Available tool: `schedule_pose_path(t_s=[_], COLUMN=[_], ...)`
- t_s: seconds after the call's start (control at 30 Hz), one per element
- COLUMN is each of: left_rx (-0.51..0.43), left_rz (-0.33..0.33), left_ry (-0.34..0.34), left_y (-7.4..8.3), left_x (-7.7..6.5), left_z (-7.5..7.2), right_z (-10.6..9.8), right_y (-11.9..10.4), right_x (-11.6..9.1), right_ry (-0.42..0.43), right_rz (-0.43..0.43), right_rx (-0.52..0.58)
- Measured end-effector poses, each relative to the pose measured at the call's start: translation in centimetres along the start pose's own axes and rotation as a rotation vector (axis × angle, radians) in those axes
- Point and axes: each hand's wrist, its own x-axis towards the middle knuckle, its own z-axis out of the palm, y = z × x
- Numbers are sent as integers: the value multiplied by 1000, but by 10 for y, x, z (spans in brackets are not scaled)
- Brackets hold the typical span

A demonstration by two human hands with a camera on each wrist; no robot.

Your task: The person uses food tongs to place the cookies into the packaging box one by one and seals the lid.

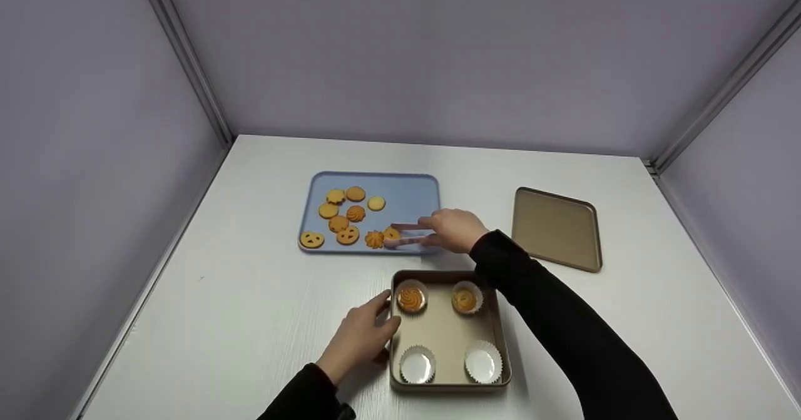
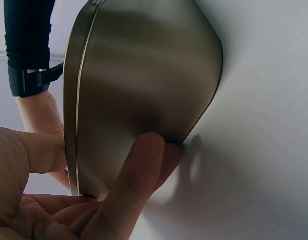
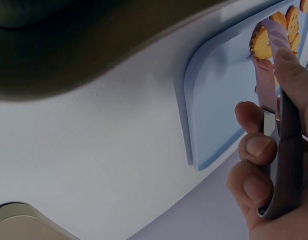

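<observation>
From where I stand, it comes down to the line between the right hand (image 1: 459, 230) and the scalloped cookie (image 1: 391, 232): the cookie lies to that hand's left, on the near edge of the blue tray (image 1: 407, 188). The hand's fingers and thumb are curled around pink tongs (image 1: 410, 241), whose long axis runs sideways across the desk (image 1: 250, 295), tips leftward. The cookie sits between those tips, though I cannot tell whether they bear on it or whether it is lifted. Being roundish, it shows no clear long axis. A piped cookie (image 1: 374, 239) lies just beside it on the left.

The left hand (image 1: 360, 332) is farther from the cookie, nearer the person. It pinches the left wall of the deep pan (image 1: 450, 387), thumb at the rim and fingers against the outside. That pan stands on the near side of the blue tray, under the right forearm; its two far paper cups hold cookies, while the near pair, left cup (image 1: 417, 365) and right cup (image 1: 483, 362), are empty.
</observation>
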Motion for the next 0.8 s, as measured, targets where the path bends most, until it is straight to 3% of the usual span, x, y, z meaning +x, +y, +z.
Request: schedule_pose_path(t_s=[0.33, 0.8], left_rx=[-8, -5], left_rz=[-11, -15], left_ry=[-2, 2], left_y=[0, 1], left_x=[0, -1], left_z=[1, 1], right_z=[1, -2], right_y=[3, 21], right_x=[-5, -23], right_ry=[57, 153], right_rz=[-36, -52], right_rx=[-54, -45])
